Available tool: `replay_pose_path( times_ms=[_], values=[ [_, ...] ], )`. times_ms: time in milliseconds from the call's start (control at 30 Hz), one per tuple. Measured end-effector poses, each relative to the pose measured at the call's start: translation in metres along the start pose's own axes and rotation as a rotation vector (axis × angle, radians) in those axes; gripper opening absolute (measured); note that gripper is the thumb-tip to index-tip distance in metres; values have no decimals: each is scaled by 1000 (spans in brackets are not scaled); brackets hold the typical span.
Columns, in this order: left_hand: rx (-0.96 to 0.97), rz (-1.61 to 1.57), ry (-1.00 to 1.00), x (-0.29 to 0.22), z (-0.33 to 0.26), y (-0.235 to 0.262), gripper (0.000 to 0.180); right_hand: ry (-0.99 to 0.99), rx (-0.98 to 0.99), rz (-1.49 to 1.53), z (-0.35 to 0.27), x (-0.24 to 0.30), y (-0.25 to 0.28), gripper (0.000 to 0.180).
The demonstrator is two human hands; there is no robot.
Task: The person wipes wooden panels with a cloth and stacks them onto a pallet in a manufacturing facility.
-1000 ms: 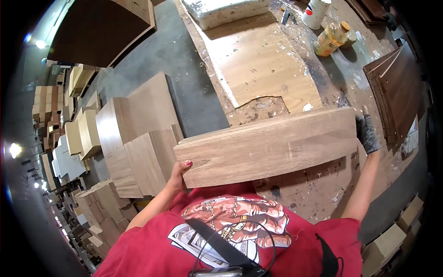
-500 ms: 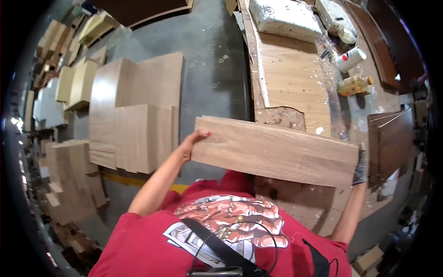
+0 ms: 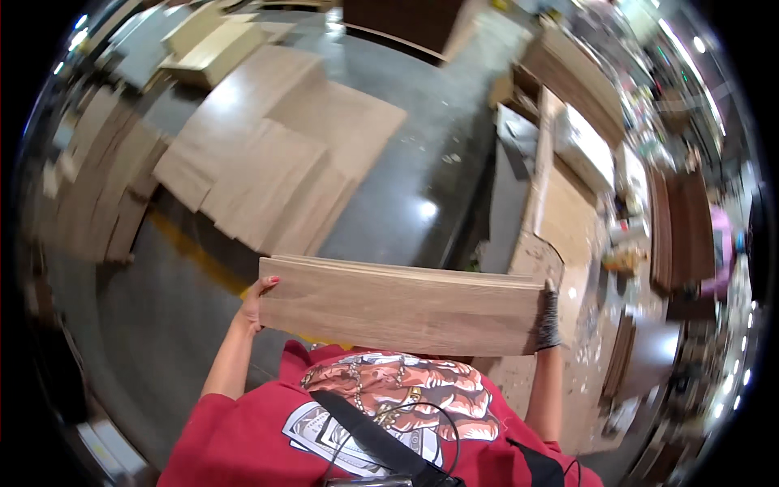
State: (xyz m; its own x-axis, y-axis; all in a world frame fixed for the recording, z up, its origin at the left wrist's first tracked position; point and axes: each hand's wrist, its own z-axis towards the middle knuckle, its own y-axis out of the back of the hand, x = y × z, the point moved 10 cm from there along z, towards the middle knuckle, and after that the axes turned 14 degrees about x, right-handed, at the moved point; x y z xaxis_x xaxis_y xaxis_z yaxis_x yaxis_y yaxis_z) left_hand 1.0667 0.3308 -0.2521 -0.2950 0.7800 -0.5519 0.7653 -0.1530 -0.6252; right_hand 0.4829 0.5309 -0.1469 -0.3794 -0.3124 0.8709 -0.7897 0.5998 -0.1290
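Note:
A short stack of long wood-grain boards is held level in front of my body, its top edges showing several thin layers. My left hand, bare with painted nails, grips the left end, thumb on the near face and fingers hidden behind. At the other end my right hand, in a dark grey knit glove, is clasped round the short edge; its fingers are mostly hidden by the boards. The boards are in the air, apart from the stacks on the floor side.
Stacked wood-grain panels stand ahead on the left, with more boards beyond them. On the right runs a worn workbench with a bottle and a white wrapped block. Dark panels lean at far right.
The view has turned to the right side of the bench and the floor stacks look nearer. Still in both hands, the boards have swung left, away from over the workbench, and lie more level.

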Motion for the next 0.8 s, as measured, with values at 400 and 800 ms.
replay_pose_path(
  times_ms=[400, 800],
  values=[
    [-584, -282, -446, 76, -372, 141, 58, -188, 825, -122, 50, -136, -333, 59],
    [-840, -346, -609, 105, -450, 188, 58, -193, 1183, -369, 56, -204, -555, 90]
  ],
)
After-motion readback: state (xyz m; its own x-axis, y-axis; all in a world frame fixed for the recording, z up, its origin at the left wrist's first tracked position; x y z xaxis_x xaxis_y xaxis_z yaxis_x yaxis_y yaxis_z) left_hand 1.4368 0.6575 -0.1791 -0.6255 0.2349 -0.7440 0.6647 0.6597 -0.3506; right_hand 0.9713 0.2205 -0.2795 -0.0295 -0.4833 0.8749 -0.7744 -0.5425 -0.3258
